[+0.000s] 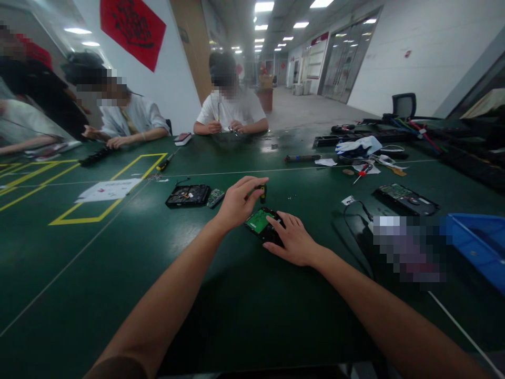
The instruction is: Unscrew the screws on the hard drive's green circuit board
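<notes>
A hard drive with its green circuit board facing up lies on the table in front of me. My right hand grips it from the right, the thumb at its near edge and the fingers over the board and the far side. Above its far edge, my left hand pinches a short screwdriver with a black and yellow handle, held roughly upright. Its tip is too hidden to tell whether it touches a screw. To the left are an opened black drive and a loose circuit board.
Another drive and a blue bin are on the right, near a cable. Farther back lie a red screwdriver, gloves and a dark cylindrical tool. Several people sit or stand across the green table.
</notes>
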`<state>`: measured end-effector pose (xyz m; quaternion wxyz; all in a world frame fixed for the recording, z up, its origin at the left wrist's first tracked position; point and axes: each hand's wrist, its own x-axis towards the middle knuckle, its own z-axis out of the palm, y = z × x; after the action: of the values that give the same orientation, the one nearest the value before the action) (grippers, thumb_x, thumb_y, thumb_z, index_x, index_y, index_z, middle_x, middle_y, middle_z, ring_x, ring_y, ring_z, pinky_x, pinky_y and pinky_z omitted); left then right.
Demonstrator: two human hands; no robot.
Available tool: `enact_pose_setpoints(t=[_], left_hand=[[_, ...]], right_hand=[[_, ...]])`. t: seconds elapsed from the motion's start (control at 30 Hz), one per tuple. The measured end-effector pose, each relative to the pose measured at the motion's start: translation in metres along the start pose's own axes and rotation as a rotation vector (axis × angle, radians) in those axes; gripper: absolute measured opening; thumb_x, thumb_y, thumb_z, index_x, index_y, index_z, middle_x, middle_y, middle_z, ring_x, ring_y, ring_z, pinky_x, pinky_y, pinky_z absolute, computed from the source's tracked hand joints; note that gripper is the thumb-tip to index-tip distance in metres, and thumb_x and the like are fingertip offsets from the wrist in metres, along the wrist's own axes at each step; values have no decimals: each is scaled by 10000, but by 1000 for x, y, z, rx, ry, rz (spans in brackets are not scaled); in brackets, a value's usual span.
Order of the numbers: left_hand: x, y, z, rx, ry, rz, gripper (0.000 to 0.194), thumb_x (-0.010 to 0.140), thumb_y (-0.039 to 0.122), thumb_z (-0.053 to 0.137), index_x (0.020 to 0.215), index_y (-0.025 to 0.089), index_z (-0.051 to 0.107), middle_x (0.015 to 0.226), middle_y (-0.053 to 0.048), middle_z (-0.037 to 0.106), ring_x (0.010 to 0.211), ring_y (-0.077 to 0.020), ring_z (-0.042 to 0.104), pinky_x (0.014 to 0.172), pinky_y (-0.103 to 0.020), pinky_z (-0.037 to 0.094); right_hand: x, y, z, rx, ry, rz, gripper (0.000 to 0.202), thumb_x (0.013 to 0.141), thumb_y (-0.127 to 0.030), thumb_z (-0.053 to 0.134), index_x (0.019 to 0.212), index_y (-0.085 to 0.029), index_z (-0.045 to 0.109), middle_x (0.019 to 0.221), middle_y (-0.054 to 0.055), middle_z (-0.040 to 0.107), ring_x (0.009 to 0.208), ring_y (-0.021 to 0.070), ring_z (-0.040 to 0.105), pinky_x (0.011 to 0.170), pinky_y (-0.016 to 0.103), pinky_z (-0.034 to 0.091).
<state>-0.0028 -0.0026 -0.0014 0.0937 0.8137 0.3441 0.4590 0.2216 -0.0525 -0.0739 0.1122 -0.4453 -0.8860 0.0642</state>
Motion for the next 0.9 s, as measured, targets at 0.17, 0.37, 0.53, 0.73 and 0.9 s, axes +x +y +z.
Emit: enact_pose_setpoints(t=[0.17, 0.37, 0.53, 0.73, 0.9], left_hand=[[0, 1, 1, 56, 68, -13, 297, 976, 251, 652, 1267, 198, 668, 1100, -77, 654, 938, -159, 669, 696, -240, 592], [-1, -1, 0, -4, 5, 8, 338, 1042, 236, 511, 1360, 215, 624, 1265, -98, 671, 981, -168, 687, 734, -265, 603], [0, 0, 0, 44, 14, -3, 305, 1024, 233, 545, 1311, 207, 644, 1195, -93, 699, 956, -178, 695, 675, -256, 586], [1, 3, 0, 82, 41, 0, 268, 987, 228, 631, 1254, 210, 643, 1123, -67, 652, 950, -158, 683, 714, -249, 586], [1, 1, 1, 105, 74, 5, 203, 965, 261, 685, 1157, 199, 666, 1072, -55, 641, 922, -153, 673, 710, -252, 595]], right_hand=[[0, 0, -1, 1, 4, -4, 843, 974, -773, 390, 1598, -208, 358, 1594, 224, 355, 1458, 421, 333, 1186, 604, 246], [0, 0, -1, 1, -4, 3, 846, 971, -770, 402, 1603, -210, 351, 1598, 224, 349, 1460, 423, 333, 1189, 598, 247], [0, 0, -2, 14, -25, 11, 842, 970, -769, 398, 1613, -229, 328, 1616, 210, 333, 1467, 435, 313, 1188, 617, 236], [0, 0, -2, 5, -7, 5, 847, 968, -779, 391, 1607, -226, 334, 1602, 212, 353, 1467, 421, 324, 1190, 607, 241], [0, -1, -2, 2, -12, -2, 846, 973, -763, 406, 1609, -211, 328, 1599, 226, 357, 1463, 425, 328, 1188, 606, 239]])
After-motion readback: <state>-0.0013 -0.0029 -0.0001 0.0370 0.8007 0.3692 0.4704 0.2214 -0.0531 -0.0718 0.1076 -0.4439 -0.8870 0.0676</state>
